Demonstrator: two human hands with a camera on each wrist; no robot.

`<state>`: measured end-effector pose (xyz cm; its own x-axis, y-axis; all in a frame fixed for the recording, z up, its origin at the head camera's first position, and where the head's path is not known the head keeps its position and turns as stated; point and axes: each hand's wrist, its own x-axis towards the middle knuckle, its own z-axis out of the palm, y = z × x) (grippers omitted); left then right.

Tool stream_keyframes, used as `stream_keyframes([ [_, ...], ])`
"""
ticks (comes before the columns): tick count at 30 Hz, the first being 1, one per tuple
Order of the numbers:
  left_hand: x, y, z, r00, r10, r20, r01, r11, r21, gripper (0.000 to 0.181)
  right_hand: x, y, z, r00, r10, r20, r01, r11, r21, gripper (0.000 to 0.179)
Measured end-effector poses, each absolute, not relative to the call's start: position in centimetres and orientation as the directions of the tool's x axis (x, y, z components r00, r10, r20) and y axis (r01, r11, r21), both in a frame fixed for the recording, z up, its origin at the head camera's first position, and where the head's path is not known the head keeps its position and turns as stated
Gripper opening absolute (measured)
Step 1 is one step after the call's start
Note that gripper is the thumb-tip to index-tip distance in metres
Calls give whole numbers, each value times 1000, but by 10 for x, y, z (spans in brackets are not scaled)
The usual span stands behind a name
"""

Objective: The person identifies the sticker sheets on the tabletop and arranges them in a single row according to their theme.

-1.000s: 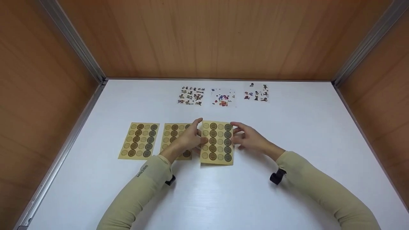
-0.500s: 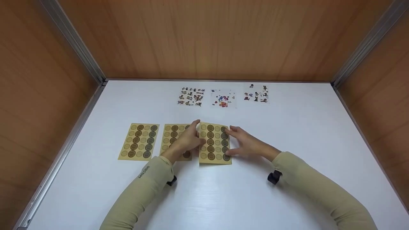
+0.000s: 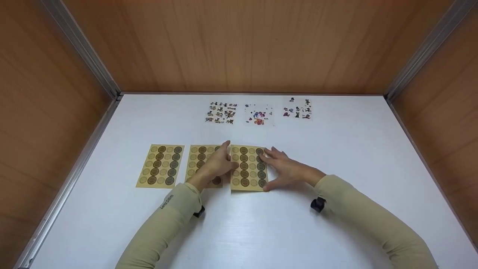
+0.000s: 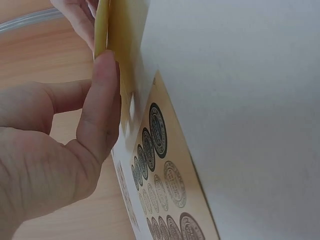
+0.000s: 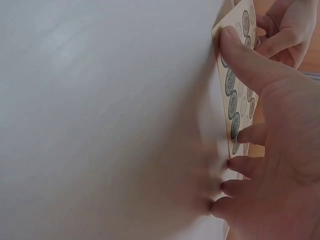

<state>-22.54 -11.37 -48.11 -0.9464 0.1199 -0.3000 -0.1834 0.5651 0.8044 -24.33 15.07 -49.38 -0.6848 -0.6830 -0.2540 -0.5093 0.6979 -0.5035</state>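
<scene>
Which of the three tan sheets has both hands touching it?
The rightmost tan sheet: left hand and right hand touch it; left sheet and middle sheet lie flat.

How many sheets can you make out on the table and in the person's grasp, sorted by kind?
Tan sheets with round designs: 3, counting the held one as a single sheet
Pale sheets with small colourful pictures: 3
Total: 6
</scene>
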Motion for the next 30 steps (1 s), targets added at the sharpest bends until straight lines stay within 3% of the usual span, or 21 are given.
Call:
stream_keyframes([
  [18, -220, -116, -472, -946, 98, -310, -195, 592, 782, 97, -245, 149, -493, -655, -707, -267, -574, 694, -434, 114],
  [24, -210, -110, -470, -963, 139, -230, -83, 661, 746, 94, -244, 149, -493, -661, -706, -253, -577, 694, -431, 112],
  [30, -195, -98, -470, -915, 359, -186, 204, 807, 554, 79, -244, 150, -492, -662, -702, -262, -578, 701, -418, 109],
])
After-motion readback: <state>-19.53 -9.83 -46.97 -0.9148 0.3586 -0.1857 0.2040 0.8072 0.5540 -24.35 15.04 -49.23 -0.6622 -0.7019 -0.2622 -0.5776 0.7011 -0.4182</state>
